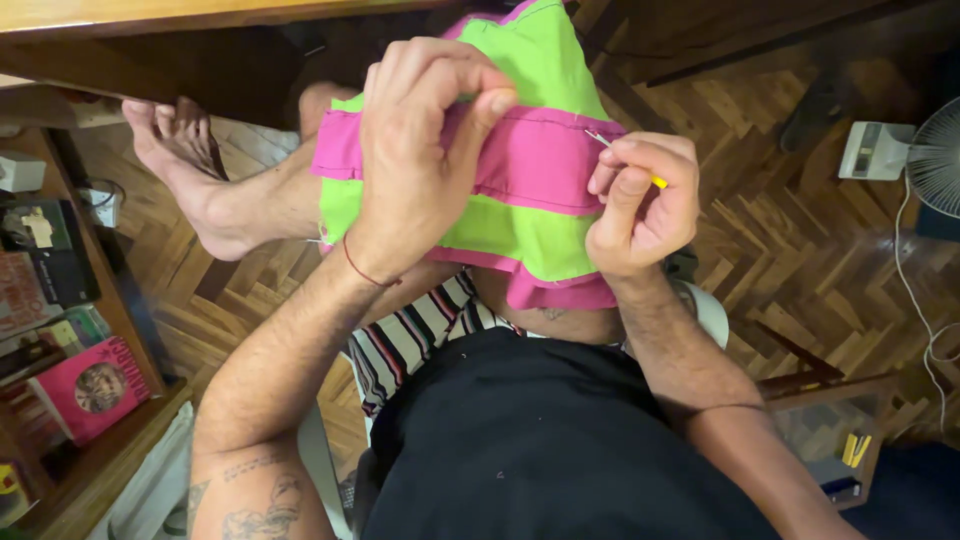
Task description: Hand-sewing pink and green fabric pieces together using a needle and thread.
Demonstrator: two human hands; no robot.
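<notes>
Seam-picking in hand: left hand [425, 150] pinching green-and-pink cloth [520, 170] over the knee, right hand [640, 205] fingers clenched on a yellow-tipped seam tool [628, 160]; next likely needs a steady point under the stitch.

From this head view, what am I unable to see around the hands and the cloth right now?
- Tool in the right hand: mostly wrapped by fingers; its metal tip is too thin to tell apart.
- Green and pink cloth: its middle is covered by the left hand, its top cut by the picture edge.
- Stitches on the seam: too small.
</notes>
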